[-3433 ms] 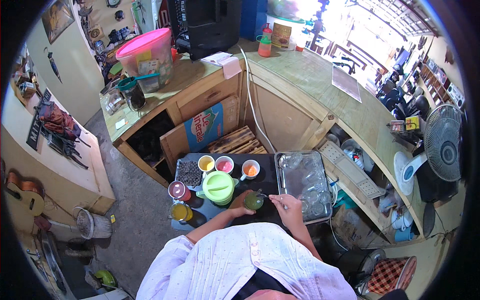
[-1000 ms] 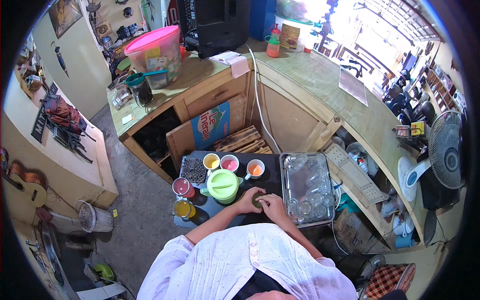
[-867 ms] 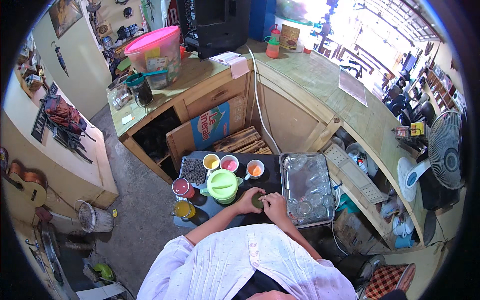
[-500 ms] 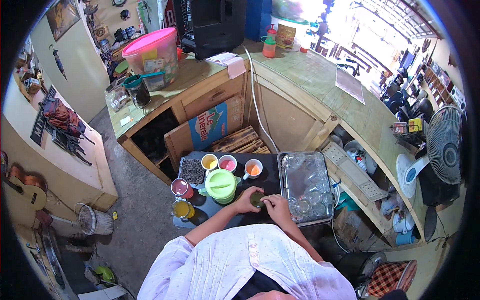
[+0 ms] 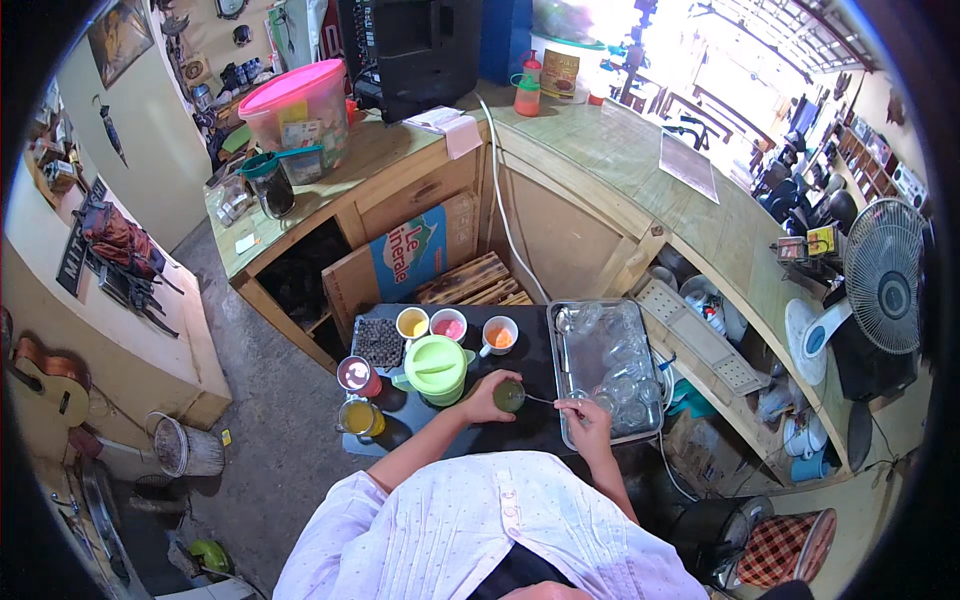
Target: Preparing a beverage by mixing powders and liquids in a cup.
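My left hand (image 5: 486, 400) is wrapped around a small glass with dark green contents (image 5: 509, 396) on the dark tabletop. To its right, my right hand (image 5: 590, 424) pinches the handle of a metal spoon (image 5: 541, 401), whose other end points to the glass. Just beyond my left hand stands a light green lidded pitcher (image 5: 437, 368). Behind it are white cups with yellow (image 5: 412, 322), pink (image 5: 448, 325) and orange contents (image 5: 499, 336). At the left are a glass of pink drink (image 5: 360, 377), a glass mug of yellow drink (image 5: 362, 418) and a tub of dark pellets (image 5: 379, 342).
A metal tray (image 5: 565, 350) with several clear glasses (image 5: 620, 385) lies right of my right hand. A wooden counter (image 5: 600, 150) bends around the far side, bearing a pink-lidded tub (image 5: 295, 110) and a fan (image 5: 885, 275). A cardboard piece (image 5: 350, 285) leans beneath it.
My right hand has moved right, away from the glass, and the spoon now shows between them. My left hand stays around the glass. The whole view has shifted slightly.
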Tool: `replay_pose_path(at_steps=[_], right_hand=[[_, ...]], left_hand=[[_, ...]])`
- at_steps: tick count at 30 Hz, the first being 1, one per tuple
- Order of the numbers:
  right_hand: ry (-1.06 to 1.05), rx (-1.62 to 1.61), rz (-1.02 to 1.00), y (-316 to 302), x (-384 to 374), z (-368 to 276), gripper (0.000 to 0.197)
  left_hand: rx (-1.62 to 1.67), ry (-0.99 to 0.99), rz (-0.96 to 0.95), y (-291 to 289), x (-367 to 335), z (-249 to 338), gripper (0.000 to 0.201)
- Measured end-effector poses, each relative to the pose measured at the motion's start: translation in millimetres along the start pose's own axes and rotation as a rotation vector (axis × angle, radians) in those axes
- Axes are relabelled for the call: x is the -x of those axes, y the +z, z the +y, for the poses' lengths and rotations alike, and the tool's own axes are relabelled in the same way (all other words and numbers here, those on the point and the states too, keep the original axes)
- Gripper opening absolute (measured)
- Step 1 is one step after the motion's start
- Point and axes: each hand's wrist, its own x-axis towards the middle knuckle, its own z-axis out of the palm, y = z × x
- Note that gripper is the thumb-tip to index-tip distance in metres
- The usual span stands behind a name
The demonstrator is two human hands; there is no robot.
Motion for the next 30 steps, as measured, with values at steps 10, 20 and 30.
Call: replay_pose_path(at_steps=[10, 20, 30], right_hand=[[0.402, -0.39, 0.103, 2, 22, 70, 0.011], [0.666, -0.917, 0.362, 9, 27, 73, 0.015], [0.92, -1.009, 0.335, 16, 24, 77, 0.019]], left_hand=[[-0.018, -0.084, 0.058, 5, 6, 13, 0.075], [0.009, -0.108, 0.158, 5, 56, 32, 0.068], [-0.269, -0.219, 0.484, -28, 144, 57, 0.057]])
